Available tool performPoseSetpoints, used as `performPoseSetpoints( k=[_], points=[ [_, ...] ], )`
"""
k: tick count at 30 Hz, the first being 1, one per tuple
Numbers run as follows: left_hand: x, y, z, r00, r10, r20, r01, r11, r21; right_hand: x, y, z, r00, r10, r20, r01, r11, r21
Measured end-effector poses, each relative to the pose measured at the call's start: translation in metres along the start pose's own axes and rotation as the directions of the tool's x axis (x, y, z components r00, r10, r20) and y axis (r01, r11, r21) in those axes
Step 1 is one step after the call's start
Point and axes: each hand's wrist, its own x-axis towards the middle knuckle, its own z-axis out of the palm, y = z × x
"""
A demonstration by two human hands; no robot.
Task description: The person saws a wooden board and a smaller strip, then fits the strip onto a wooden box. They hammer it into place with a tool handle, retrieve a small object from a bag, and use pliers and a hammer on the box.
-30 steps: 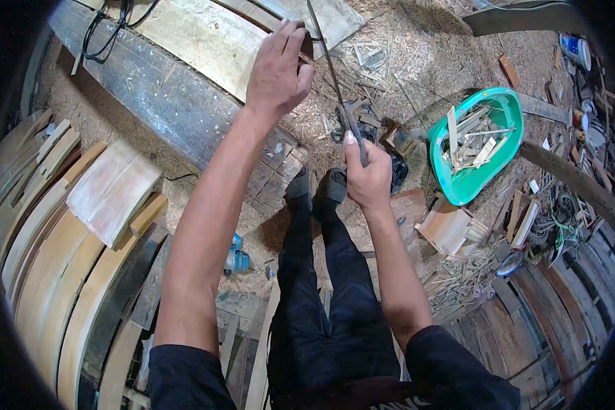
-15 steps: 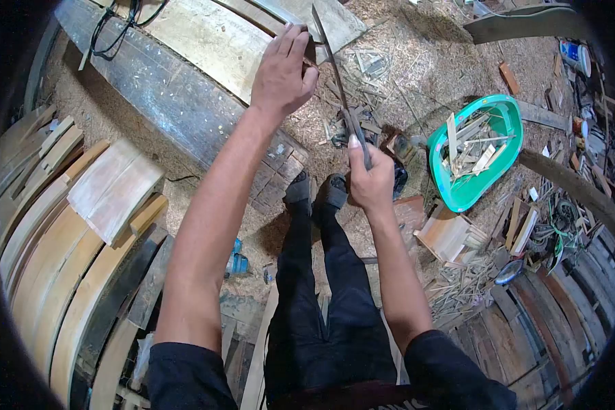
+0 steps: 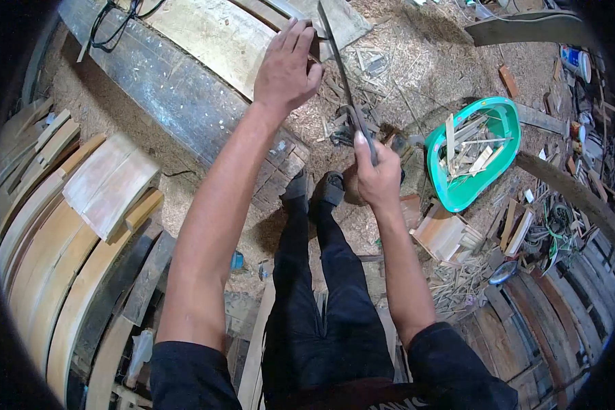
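Observation:
My right hand (image 3: 378, 176) is closed around the dark handle of a long, thin-bladed handsaw (image 3: 337, 55), with the thumb along its top. The blade appears nearly edge-on, so its teeth cannot be made out. It points up and away, beside the end of a small piece of wood (image 3: 323, 39). My left hand (image 3: 288, 68) presses down on that piece at the bench's right end, fingers together and curled over it. Much of the piece is hidden under the hand. Pale boards (image 3: 212, 41) lie beneath and left of the hand on the worn workbench (image 3: 164, 85).
A green tub (image 3: 471, 197) of wood offcuts stands on the sawdust-covered floor at right. Stacked curved planks (image 3: 75, 273) fill the left side. A black cable (image 3: 119, 27) lies on the bench. Part of a blue tool (image 3: 237, 261) shows near my legs. Scraps and cords (image 3: 560, 219) lie far right.
My right hand and the handsaw have shifted slightly right and toward me. The left hand keeps its place on the wood, and the whole view has moved a little.

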Motion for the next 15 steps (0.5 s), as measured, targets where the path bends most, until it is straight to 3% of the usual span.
performPoseSetpoints(
  k=[3, 9, 13, 15],
  points=[
    [0.0, -0.001, 0.002, 1.0, 0.009, -0.009, -0.008, 1.0, 0.022, -0.001, 0.006, -0.006, 0.999, -0.038, 0.01, 0.039, 0.997, -0.065],
    [0.001, 0.002, -0.001, 1.0, -0.028, 0.005, 0.028, 0.999, 0.03, -0.003, 0.018, -0.011, 1.0, -0.024, -0.003, 0.024, 1.0, -0.004],
    [0.002, 0.006, -0.003, 0.999, -0.027, -0.019, 0.027, 1.0, 0.003, -0.005, 0.017, -0.014, 0.997, -0.057, -0.058, 0.069, 0.973, 0.22],
    [0.002, 0.005, -0.004, 1.0, -0.024, -0.018, 0.024, 0.999, -0.039, 0.007, 0.022, -0.012, 0.997, -0.04, -0.067, 0.053, 0.98, 0.193]
  ],
)
